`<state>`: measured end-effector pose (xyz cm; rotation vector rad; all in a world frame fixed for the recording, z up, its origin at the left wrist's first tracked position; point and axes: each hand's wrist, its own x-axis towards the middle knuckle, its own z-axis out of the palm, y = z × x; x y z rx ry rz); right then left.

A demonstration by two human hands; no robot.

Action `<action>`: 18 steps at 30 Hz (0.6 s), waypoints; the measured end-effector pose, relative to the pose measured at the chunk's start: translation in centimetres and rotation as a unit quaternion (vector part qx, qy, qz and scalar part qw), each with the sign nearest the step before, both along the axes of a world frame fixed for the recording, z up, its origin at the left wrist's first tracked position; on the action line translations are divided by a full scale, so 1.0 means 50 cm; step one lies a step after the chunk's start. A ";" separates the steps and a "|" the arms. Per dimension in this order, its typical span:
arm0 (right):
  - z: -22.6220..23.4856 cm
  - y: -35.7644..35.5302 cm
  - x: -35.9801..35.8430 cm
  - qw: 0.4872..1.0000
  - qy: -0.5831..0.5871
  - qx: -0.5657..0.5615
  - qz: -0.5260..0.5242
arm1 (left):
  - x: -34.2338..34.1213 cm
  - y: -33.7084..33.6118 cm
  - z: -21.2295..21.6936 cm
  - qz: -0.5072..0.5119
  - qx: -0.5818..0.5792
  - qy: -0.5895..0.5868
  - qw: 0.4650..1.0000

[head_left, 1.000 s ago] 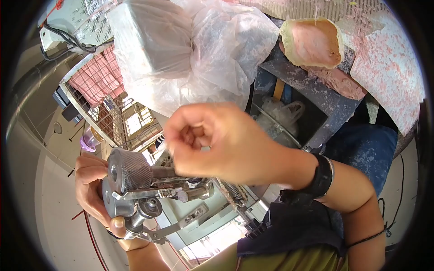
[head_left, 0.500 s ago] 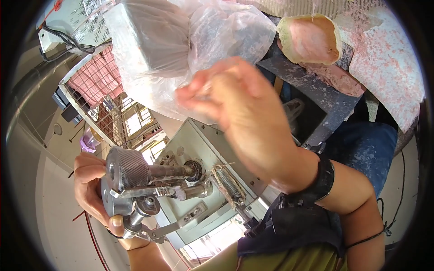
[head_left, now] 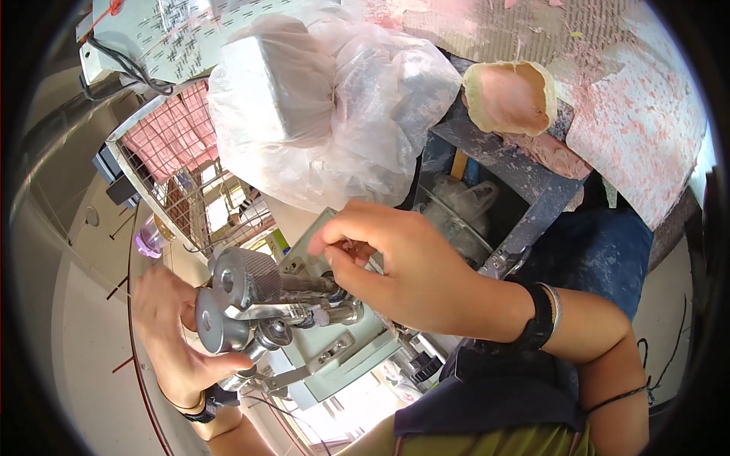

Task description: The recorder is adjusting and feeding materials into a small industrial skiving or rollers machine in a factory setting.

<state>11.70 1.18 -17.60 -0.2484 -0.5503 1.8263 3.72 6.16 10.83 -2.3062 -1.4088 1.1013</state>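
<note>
Head view: hands [head_left: 167, 327] [head_left: 407, 266] have drawn closer together.

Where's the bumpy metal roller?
In the head view's left half, the bumpy roller shows just above the smooth roller, between the left hand and right hand.

A metal mesh frame [head_left: 153, 199] stands at the left, with pink cloth [head_left: 176, 128] seen through it. Strong white light [head_left: 356, 410] fills the lower background. At lower left, a pale surface [head_left: 90, 327] curves; wall or floor, I cannot tell. Dark grey furniture [head_left: 549, 199] carries whitish stains.
</note>
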 end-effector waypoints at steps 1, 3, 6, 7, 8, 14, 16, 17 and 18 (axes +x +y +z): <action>0.002 0.002 0.002 1.000 -0.006 0.012 0.005 | 0.006 0.002 0.001 0.006 -0.006 0.030 1.000; 0.001 0.006 0.002 0.999 -0.015 0.038 0.010 | 0.011 0.011 0.000 0.055 -0.027 0.006 0.998; -0.005 0.006 -0.001 0.998 -0.014 0.051 0.015 | -0.003 0.018 -0.004 0.095 -0.058 -0.052 0.992; -0.007 0.006 -0.002 0.999 -0.007 0.041 0.023 | -0.011 0.014 -0.004 0.111 -0.054 -0.090 0.988; -0.009 0.005 -0.003 0.999 0.002 0.031 0.031 | -0.021 0.011 -0.001 0.148 -0.059 -0.125 0.979; -0.013 0.006 -0.006 0.997 0.010 0.062 0.044 | -0.066 0.032 0.040 0.204 -0.157 -0.230 0.939; -0.008 0.006 -0.013 0.997 0.010 0.055 0.047 | -0.068 0.042 0.045 0.225 -0.190 -0.234 0.926; -0.006 0.007 -0.016 0.997 0.012 0.054 0.057 | -0.067 0.043 0.043 0.250 -0.195 -0.242 0.917; -0.004 0.007 -0.020 0.998 0.013 0.055 0.039 | -0.066 0.038 0.037 0.257 -0.197 -0.261 0.910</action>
